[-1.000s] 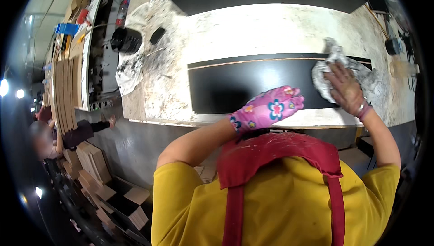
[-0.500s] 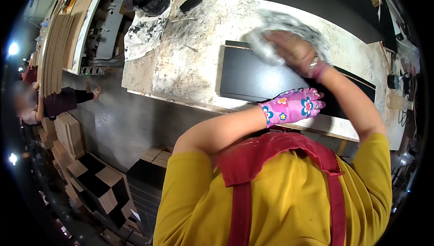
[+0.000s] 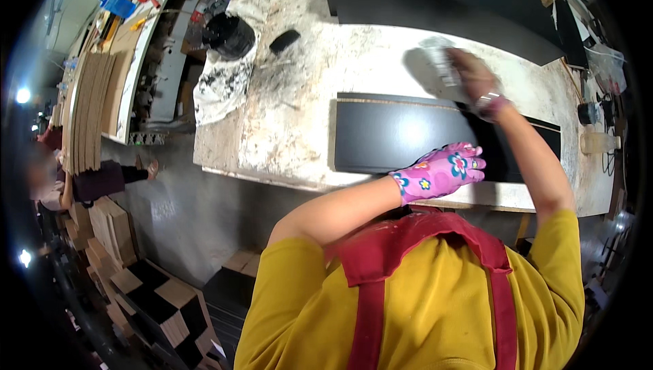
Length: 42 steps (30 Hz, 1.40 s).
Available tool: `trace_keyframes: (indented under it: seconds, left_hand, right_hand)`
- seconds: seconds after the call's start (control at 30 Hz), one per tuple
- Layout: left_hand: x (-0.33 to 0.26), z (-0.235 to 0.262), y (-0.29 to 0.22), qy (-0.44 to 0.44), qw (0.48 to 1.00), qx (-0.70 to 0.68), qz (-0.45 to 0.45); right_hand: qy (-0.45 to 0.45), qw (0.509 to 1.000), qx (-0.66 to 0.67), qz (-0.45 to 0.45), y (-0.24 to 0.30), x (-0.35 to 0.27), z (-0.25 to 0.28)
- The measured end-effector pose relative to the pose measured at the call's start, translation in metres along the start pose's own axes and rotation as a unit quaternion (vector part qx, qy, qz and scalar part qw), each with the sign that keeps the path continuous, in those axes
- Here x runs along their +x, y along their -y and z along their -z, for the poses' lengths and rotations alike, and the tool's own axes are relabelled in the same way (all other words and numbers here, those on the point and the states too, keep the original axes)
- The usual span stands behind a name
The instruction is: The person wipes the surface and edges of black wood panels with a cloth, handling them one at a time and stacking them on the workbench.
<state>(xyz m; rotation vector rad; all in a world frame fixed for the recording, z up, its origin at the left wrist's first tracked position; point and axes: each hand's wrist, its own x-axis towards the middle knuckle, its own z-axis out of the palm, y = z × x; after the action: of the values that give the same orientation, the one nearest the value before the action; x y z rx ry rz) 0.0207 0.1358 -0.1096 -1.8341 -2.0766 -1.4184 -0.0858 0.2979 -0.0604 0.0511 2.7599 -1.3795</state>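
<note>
A long black board (image 3: 388,135) lies flat near the front edge of the worktable, with a bare brown strip along its far edge. On its near side rests my left hand (image 3: 442,171) in a pink flowered glove, fingers stretched out flat. Above the board's far edge is my right hand (image 3: 474,76), smeared by motion and closed around a crumpled white-grey rag (image 3: 441,62). The rag's shadow falls on the table beside it. My right forearm crosses over the board's right part and hides some of it.
Larger black panels (image 3: 442,3) stand along the table's far side. On the stained white worktable (image 3: 286,118), at left, are a black bucket (image 3: 230,35), a blackened cloth (image 3: 214,94) and a small black pad (image 3: 284,41). Brown boards (image 3: 85,111) and another person (image 3: 98,183) are farther left.
My right hand has moved right and away from the board's surface with the rag, which looks more bunched up. My left hand stays on the board. The whole view has shifted slightly.
</note>
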Motion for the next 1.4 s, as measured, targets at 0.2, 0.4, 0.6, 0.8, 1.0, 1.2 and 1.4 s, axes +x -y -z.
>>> trace_keyframes:
  seconds: [0.2, 0.4, 0.6, 0.8, 1.0, 1.2, 1.4]
  left_hand:
    - [-0.030, 0.182, 0.075, -0.016, 0.942, 0.252, 0.221]
    - [-0.098, 0.316, 0.143, 0.022, 0.800, 0.434, 0.413]
    - [-0.075, 0.299, 0.152, 0.188, 0.706, 0.478, 0.487]
    - [-0.066, 0.255, 0.095, 0.135, 0.769, 0.429, 0.454]
    - [-0.079, 0.292, 0.064, -0.032, 0.781, 0.459, 0.423]
    - [-0.074, 0.264, 0.097, 0.179, 0.827, 0.455, 0.278]
    - [-0.047, 0.253, 0.108, 0.154, 0.847, 0.390, 0.325]
  right_hand:
    - [-0.212, 0.977, 0.028, -0.026, -0.149, -0.168, 0.349]
    - [-0.242, 0.885, -0.126, -0.376, -0.248, -0.362, 0.386]
    - [-0.157, 0.900, -0.026, -0.407, -0.245, -0.344, 0.294]
    - [-0.232, 0.900, 0.011, -0.368, -0.264, -0.344, 0.299]
    - [-0.272, 0.903, 0.079, -0.324, -0.282, -0.358, 0.302]
    - [-0.224, 0.879, -0.229, -0.353, -0.172, -0.289, 0.264]
    - [-0.184, 0.885, -0.213, -0.370, -0.137, -0.267, 0.247]
